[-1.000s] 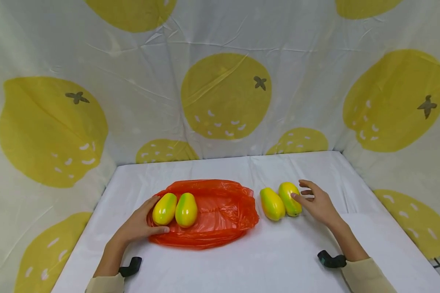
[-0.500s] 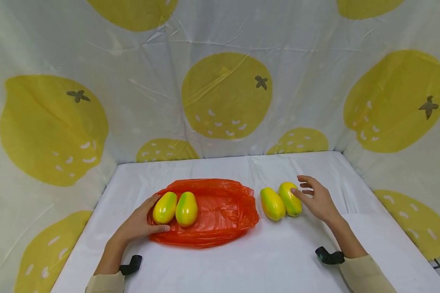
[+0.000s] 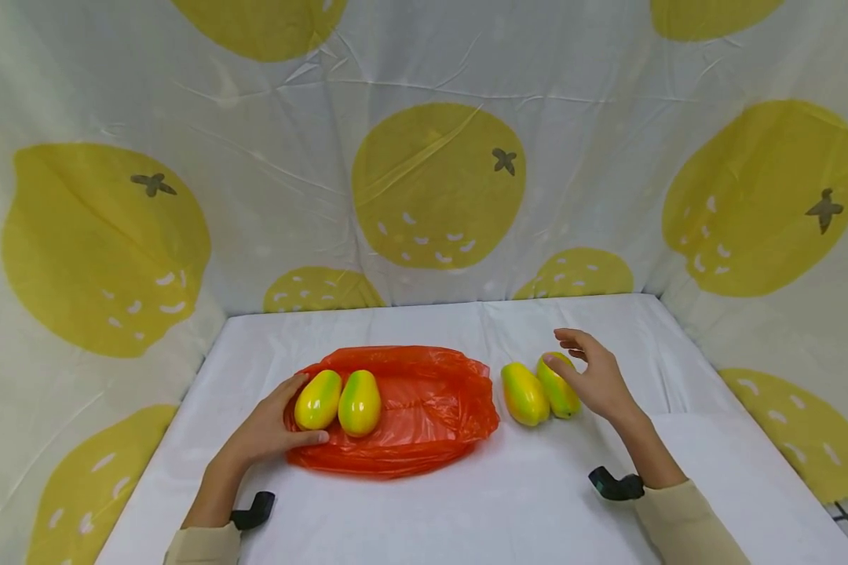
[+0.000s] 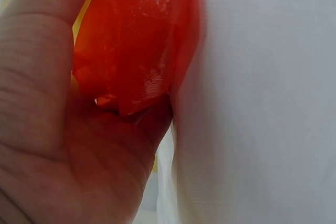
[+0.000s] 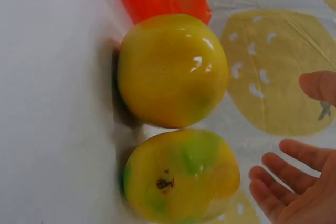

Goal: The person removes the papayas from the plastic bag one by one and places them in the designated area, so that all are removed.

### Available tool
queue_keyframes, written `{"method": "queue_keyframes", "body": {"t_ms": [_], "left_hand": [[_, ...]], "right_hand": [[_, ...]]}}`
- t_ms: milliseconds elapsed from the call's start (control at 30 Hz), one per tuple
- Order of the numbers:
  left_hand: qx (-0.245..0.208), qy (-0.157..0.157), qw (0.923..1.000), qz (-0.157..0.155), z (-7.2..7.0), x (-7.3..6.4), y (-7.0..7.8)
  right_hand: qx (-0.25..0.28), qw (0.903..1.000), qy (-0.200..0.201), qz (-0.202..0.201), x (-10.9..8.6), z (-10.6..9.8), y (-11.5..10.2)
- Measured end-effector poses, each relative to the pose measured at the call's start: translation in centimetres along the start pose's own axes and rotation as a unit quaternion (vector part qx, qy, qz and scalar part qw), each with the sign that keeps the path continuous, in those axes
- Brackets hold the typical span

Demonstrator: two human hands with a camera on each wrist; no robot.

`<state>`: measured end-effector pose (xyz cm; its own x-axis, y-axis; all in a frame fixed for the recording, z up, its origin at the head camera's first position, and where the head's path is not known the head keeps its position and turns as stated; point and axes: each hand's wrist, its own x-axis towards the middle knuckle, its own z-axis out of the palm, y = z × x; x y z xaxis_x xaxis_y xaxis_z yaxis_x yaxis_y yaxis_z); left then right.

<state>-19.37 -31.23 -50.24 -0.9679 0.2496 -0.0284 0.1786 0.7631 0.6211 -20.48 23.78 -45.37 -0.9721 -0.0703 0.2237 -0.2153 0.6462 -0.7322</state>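
A red plastic bag (image 3: 424, 412) lies spread on the white-covered table, its rim bunched up all round. Two glossy yellow-green papayas, a left one (image 3: 318, 402) and a right one (image 3: 360, 405), rest in its left end. My left hand (image 3: 263, 428) grips that end, thumb along the near rim; in the left wrist view the red plastic (image 4: 131, 40) sits between thumb and fingers. Right of the bag two more papayas lie side by side, one nearer the bag (image 3: 525, 396) and one farther right (image 3: 560, 395). My right hand (image 3: 595, 380) hovers over the farther one, fingers spread and holding nothing.
A white cloth covers the table (image 3: 424, 522). Lemon-print fabric (image 3: 593, 180) hangs at the back and both sides. A dark camera mount sits at the left wrist (image 3: 253, 512) and another at the right wrist (image 3: 616, 484).
My right hand has shifted up and to the left over the farther right papaya. The left hand, the bag and the papayas stay where they were.
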Motion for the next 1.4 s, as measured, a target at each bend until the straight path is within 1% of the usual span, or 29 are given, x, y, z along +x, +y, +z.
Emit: {"method": "queue_keyframes", "body": {"t_ms": [233,500,667,767,1267,1400], "left_hand": [[-0.001,0.001,1.0,0.002,0.1,0.0,0.0],[-0.004,0.002,1.0,0.001,0.0,-0.2,0.0],[0.002,0.007,1.0,0.005,-0.3,-0.2,0.0],[0.002,0.007,1.0,0.005,-0.3,-0.2,0.1],[-0.015,0.004,0.9999,0.003,-0.4,0.0,0.4],[-0.014,0.007,0.9999,0.002,-0.3,-0.2,0.5]], "right_hand": [[0.025,0.9996,-0.012,-0.005,0.7,0.8,-1.8],[0.039,0.9989,-0.026,0.003,1.0,1.7,-3.0],[0.066,0.9974,-0.029,-0.008,1.1,2.4,-3.9],[0.072,0.9968,-0.031,-0.012,1.2,2.8,-4.4],[0.1,0.9922,-0.07,-0.027,1.3,4.8,-7.1],[0.113,0.9896,-0.079,-0.04,1.3,5.4,-7.8]]}}
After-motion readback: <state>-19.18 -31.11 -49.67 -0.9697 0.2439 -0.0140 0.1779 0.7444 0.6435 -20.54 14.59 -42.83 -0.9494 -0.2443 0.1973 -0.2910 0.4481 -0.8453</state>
